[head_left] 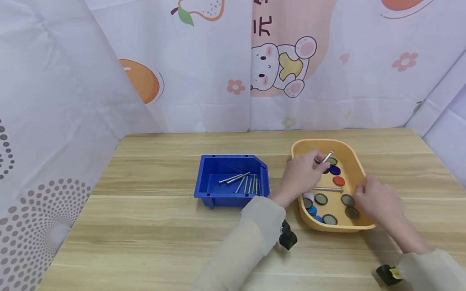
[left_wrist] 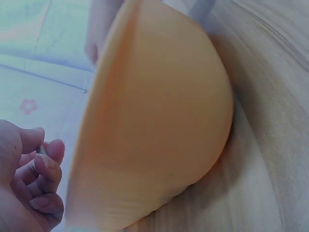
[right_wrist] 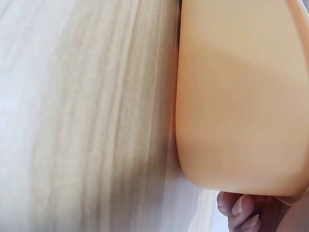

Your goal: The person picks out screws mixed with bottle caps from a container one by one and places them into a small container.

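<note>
In the head view my left hand (head_left: 301, 172) pinches a long silver bolt (head_left: 328, 156) between thumb and fingers, above an orange tray (head_left: 349, 155). The left wrist view shows those fingertips (left_wrist: 48, 162) closed together, with little of the bolt visible. My right hand (head_left: 378, 198) grips the tray's right rim. In the right wrist view its fingers (right_wrist: 239, 205) curl against the tray's wall. Another bolt (head_left: 328, 188) lies inside the tray among several bottle caps (head_left: 321, 198), some metallic, others blue, dark blue or red (head_left: 339, 181). My left hand hides part of the tray.
A blue bin (head_left: 225, 200) with several silver bolts (head_left: 237, 178) stands left of the tray, close to my left forearm. Both stand on a wood-grain table (head_left: 150, 241). A printed curtain (head_left: 208, 75) hangs along the table's back edge.
</note>
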Demonstrator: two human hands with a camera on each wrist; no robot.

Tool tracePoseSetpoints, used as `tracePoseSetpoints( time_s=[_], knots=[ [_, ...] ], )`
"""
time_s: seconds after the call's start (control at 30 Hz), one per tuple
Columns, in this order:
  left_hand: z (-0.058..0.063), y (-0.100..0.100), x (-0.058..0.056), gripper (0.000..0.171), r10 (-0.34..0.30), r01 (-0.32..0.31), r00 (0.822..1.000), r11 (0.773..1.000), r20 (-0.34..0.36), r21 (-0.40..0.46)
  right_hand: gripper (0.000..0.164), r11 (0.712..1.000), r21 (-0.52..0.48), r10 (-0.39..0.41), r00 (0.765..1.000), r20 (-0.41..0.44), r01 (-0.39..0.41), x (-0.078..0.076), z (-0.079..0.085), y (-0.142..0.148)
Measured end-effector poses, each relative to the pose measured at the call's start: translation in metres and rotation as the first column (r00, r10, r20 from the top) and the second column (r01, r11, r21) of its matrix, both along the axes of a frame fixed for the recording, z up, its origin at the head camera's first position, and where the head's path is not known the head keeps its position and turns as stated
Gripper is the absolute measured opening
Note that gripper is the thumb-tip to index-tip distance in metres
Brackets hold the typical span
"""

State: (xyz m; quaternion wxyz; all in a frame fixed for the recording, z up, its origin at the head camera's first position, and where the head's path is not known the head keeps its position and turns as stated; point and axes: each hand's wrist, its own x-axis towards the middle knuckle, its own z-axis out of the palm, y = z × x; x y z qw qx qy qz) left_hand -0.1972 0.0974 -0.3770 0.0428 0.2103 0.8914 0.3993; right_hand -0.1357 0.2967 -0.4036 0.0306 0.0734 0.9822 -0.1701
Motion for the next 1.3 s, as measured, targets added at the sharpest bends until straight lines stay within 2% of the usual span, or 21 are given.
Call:
tracePoseSetpoints(
  time_s=[0.17,0.33,0.5,0.63,0.87,1.0,1.3],
  knots=[
    [0.008,-0.011,0.003,0.014,0.003,-0.013,0.995,0.995,0.099,0.104,0.031,1.000,-0.003,-0.005,1.000,0.004,0.005,0.000,0.000,0.000],
    [0.019,-0.028,0.007,0.016,-0.026,-0.002,0.983,0.988,0.180,0.153,0.032,1.000,-0.009,0.002,1.000,0.012,-0.002,0.000,0.000,-0.001],
    [0.030,-0.052,0.009,0.012,-0.051,-0.001,0.971,0.976,0.234,0.217,0.033,1.000,-0.012,0.000,1.000,0.016,0.001,0.000,0.002,-0.002],
    [0.037,-0.072,0.009,0.012,-0.050,-0.013,0.968,0.969,0.244,0.248,0.032,1.000,-0.012,-0.001,1.000,0.009,0.001,0.000,0.003,-0.003],
    [0.040,-0.110,0.006,0.018,-0.003,-0.045,0.978,0.974,0.209,0.222,0.031,1.000,-0.015,-0.005,1.000,-0.001,0.005,0.000,0.002,-0.002],
    [0.040,-0.129,0.003,0.021,0.016,-0.066,0.973,0.975,0.230,0.212,0.032,1.000,-0.015,-0.002,1.000,-0.006,0.001,0.000,0.002,-0.001],
    [0.034,-0.157,0.001,0.017,0.097,-0.117,0.966,0.991,0.239,0.072,0.031,1.000,-0.006,-0.013,1.000,-0.002,0.013,0.000,0.001,0.000]
  ],
)
